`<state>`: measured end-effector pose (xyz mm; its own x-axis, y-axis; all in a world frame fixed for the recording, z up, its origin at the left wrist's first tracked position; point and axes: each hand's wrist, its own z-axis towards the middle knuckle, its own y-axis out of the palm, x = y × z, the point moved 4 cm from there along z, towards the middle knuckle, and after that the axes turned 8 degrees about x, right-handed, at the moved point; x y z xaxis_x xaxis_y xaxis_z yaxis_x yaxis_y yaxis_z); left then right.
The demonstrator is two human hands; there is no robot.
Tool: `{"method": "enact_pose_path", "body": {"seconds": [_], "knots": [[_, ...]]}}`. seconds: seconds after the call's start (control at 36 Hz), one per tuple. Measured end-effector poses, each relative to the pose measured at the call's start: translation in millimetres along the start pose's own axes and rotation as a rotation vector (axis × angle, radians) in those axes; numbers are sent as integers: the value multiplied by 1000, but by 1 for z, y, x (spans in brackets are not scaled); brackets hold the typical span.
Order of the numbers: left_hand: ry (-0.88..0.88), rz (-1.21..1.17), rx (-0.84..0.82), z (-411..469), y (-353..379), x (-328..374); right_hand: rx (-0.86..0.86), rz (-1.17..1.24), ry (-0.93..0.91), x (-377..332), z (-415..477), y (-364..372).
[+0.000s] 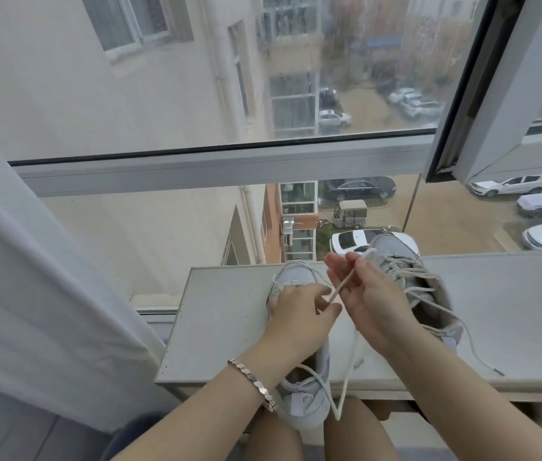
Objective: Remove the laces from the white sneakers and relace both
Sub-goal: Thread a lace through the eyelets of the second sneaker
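Two white sneakers lie on a pale windowsill board [219, 327]. The left sneaker [303, 394] points away from me, its heel hanging over the board's near edge. My left hand [299, 314] rests on its middle and pinches a white lace [339, 289] near the thumb. My right hand [369, 291] holds the same lace higher up between curled fingers, pulling it taut. The lace's slack loops down over the board's near edge. The right sneaker [406, 261] lies behind my right hand with loose laces [436, 301] spilling from it.
A white curtain [30, 294] hangs at the left. A window frame bar [229, 164] crosses ahead, with an opened sash [496, 94] at the upper right. My bare knees [356, 437] sit just below the board's near edge.
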<state>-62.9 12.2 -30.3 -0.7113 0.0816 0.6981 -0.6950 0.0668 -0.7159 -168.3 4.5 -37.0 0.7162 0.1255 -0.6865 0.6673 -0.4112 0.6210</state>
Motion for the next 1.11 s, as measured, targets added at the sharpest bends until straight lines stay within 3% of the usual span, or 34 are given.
{"method": "enact_pose_path", "body": {"seconds": [0.08, 0.17, 0.28, 0.39, 0.44, 0.58, 0.75, 0.86, 1.0, 1.11], "knots": [[24, -59, -10, -3, -4, 2, -7, 2, -24, -4, 1, -1], [64, -52, 96, -4, -9, 4, -16, -200, -46, -4, 0, -6], [207, 158, 155, -3, -11, 10, -135, -533, 8, 8, -9, -9], [273, 273, 221, -6, -11, 13, -48, -635, -46, 7, -8, -17], [206, 362, 265, -6, -9, 8, 26, -684, -112, 3, -3, -21], [-15, 563, 106, -2, 5, -13, 89, -612, -134, -2, 5, -26], [-10, 448, 42, 2, -1, -23, 47, -508, -33, 8, 4, -36], [65, 383, 126, -1, -9, -43, 10, -497, -9, 19, 1, -39], [211, 277, 188, -10, -13, -54, -10, -531, -91, 30, 1, -33], [226, 237, 248, -10, -12, -55, 5, -641, -163, 34, 6, -32]]}}
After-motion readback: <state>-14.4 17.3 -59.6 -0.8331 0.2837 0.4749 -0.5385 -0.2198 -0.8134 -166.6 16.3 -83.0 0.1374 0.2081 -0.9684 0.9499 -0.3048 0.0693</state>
